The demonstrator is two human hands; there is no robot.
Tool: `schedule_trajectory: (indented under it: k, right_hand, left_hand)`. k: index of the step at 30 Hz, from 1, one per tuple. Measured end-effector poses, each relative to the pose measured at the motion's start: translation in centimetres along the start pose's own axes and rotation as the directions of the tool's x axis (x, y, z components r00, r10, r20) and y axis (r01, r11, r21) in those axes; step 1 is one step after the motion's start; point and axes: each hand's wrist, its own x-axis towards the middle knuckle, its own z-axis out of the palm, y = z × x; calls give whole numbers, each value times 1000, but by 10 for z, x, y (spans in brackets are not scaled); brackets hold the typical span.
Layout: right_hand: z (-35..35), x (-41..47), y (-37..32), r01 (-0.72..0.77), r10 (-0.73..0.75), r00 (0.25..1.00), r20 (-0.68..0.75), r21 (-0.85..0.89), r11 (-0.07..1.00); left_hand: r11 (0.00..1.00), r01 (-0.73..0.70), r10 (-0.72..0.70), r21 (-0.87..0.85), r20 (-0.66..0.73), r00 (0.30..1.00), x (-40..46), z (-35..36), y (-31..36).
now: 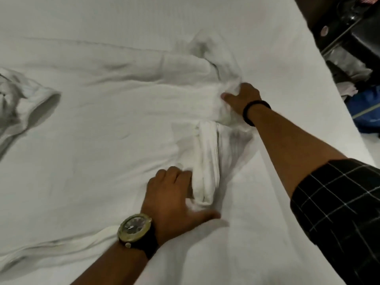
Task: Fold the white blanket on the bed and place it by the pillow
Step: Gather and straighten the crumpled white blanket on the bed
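The white blanket lies spread and wrinkled across the bed. Its right edge is bunched into a thick fold. My left hand, with a watch on the wrist, grips the near end of that bunched edge. My right hand, a black band on its wrist, clutches the blanket's far right corner. A crumpled white bundle of cloth sits at the far left; I cannot tell if it is the pillow.
The bed's right edge runs diagonally from top to lower right. Beyond it on the floor are dark bags, a blue item and loose clothes.
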Motion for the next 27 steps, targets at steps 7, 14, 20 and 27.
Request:
schedule_trajectory:
  k: [7, 14, 20, 27]
  right_hand:
    - [-13, 13, 38, 59, -60, 997, -51, -19, 998]
    - [-6, 36, -4, 202, -203, 977, -71, -23, 979]
    - [-13, 60, 4, 17, -41, 991, -128, -185, 983]
    - [-16, 87, -58, 118, -88, 975, -204, 139, 983]
  left_hand:
    - [879, 175, -179, -444, 32, 983, 54, 18, 62]
    - [939, -333, 342, -81, 166, 925, 30, 63, 82]
    - [919, -389, 391, -61, 245, 887, 38, 65, 75]
    - [898, -432, 440, -84, 174, 881, 36, 68, 72]
